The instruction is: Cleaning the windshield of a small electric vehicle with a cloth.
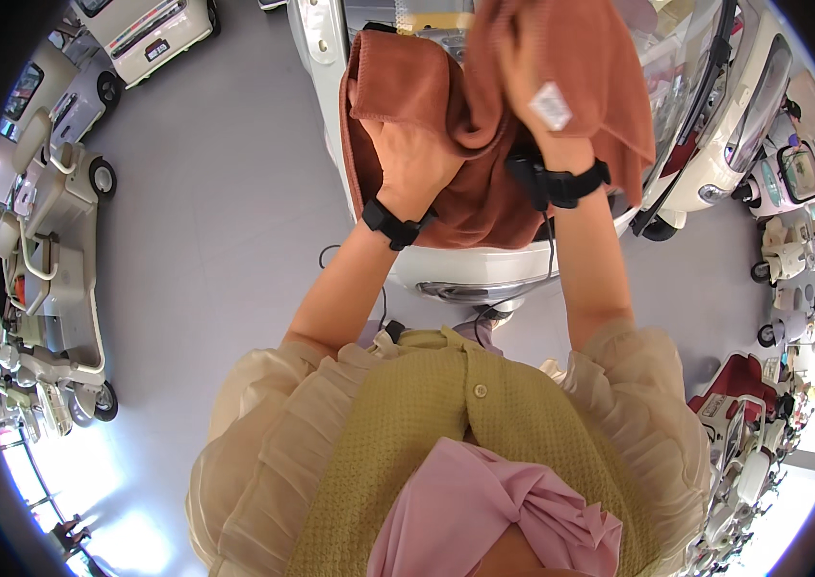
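Observation:
A reddish-brown cloth [484, 216] with a stitched edge and a small white tag [550, 106] lies bunched over the end of a white vehicle [494, 263]. My left hand [411, 162] grips it on the left side, its fingers tucked into the folds. Farther right, my right hand [521, 85] holds another part of the cloth raised, fingers mostly covered and smeared by motion. Black bands sit round both wrists, and thin black cables hang from them.
Beside the vehicle, on the right, stands another white vehicle [730, 125]. Several small vehicles and scooters line the right rim. A pale open cart [61, 250] and a cream vehicle [152, 43] stand on the left, on grey floor [215, 173].

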A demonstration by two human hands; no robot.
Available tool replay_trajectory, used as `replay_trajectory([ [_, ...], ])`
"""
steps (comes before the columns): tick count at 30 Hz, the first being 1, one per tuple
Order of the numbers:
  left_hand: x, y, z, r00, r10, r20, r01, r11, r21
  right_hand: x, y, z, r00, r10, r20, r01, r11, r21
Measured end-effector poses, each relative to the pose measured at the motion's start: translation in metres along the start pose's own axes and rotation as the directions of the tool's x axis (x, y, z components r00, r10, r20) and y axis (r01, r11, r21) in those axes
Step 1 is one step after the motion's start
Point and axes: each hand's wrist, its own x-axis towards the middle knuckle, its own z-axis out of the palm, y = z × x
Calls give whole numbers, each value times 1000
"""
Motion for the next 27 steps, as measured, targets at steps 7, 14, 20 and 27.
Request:
replay_trajectory([
  [7, -50, -20, -17, 997, -18, 72, 35, 969, -246, -69, -33, 14, 952, -154, 265, 169, 985, -36],
  [14, -155, -56, -32, 939, -87, 333, 173, 956, -238, -203, -40, -2, 759, -217, 614, 96, 970, 225],
  [20, -200, -83, -47, 884, -23, 468, 108, 982, -154, -268, -54, -24, 577, -271, 771, -37, 934, 356],
  [27, -181, -78, -44, 873, -160, 462, 239, 964, -119, -231, -2, -34, 572, -255, 780, -42, 940, 338],
])
